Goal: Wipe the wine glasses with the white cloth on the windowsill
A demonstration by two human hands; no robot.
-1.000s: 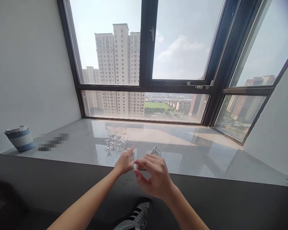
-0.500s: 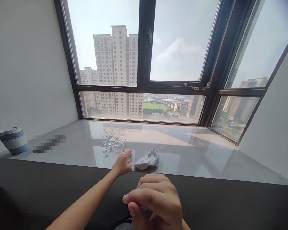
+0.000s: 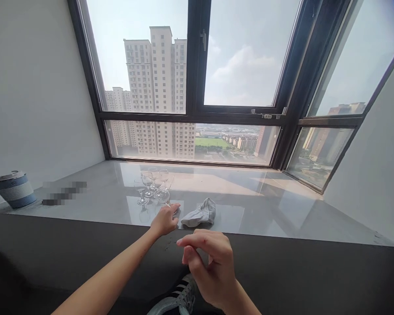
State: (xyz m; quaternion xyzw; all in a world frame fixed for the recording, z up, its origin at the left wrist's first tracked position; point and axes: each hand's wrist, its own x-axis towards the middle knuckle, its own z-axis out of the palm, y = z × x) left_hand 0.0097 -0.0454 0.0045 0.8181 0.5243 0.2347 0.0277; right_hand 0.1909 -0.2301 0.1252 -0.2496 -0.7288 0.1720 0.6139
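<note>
My left hand (image 3: 165, 220) reaches to the front of a cluster of several small clear wine glasses (image 3: 151, 183) on the glossy grey window ledge (image 3: 256, 205). Its fingers are closed at the foot of the nearest wine glass (image 3: 164, 197). A crumpled white-grey cloth (image 3: 198, 214) lies on the ledge just right of that hand, untouched. My right hand (image 3: 210, 262) hovers lower, in front of the ledge's dark front face, with its fingers curled toward the thumb and nothing visible in them.
A blue-and-white lidded cup (image 3: 11, 189) stands at the ledge's far left, beside a blurred dark object (image 3: 64, 194). Large dark-framed windows (image 3: 193, 87) back the ledge, with white walls at both ends. A striped sneaker (image 3: 177, 299) shows below.
My right hand drew back from the cloth, off the ledge and toward me, leaving the cloth lying there. My left hand stayed at the front glass. The view shifted slightly.
</note>
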